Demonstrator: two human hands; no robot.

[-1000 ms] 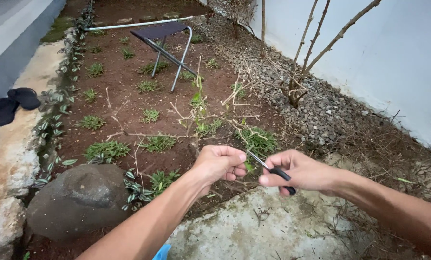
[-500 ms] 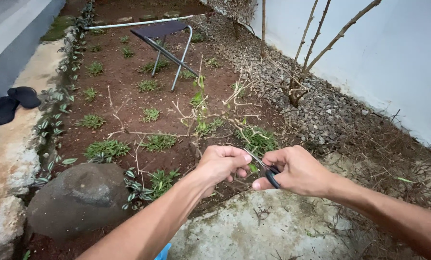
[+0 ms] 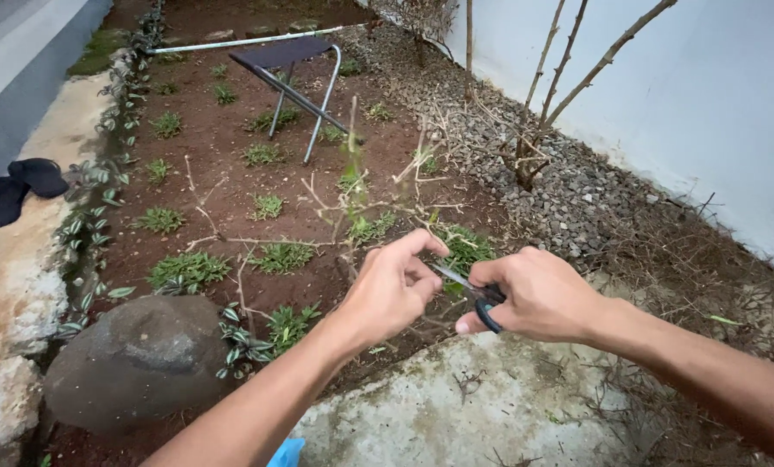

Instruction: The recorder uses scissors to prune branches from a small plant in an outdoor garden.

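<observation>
A small, nearly bare shrub (image 3: 361,199) with thin dry twigs and a few green leaves grows in the brown soil in front of me. My left hand (image 3: 394,285) pinches one of its twigs between thumb and forefinger. My right hand (image 3: 532,294) grips black-handled scissors (image 3: 473,294), the metal blades pointing left toward the left hand's fingers and the twig.
A large grey rock (image 3: 136,359) sits at lower left. A folding stool (image 3: 296,82) stands further back in the bed. Black sandals (image 3: 19,186) lie on the left kerb. Gravel (image 3: 560,190) and a white wall (image 3: 707,95) run along the right. A concrete slab (image 3: 465,406) lies below my hands.
Both hands rose slightly and drew closer together. My left hand's forefinger lifted, and the scissors' blades moved in toward the twig it holds.
</observation>
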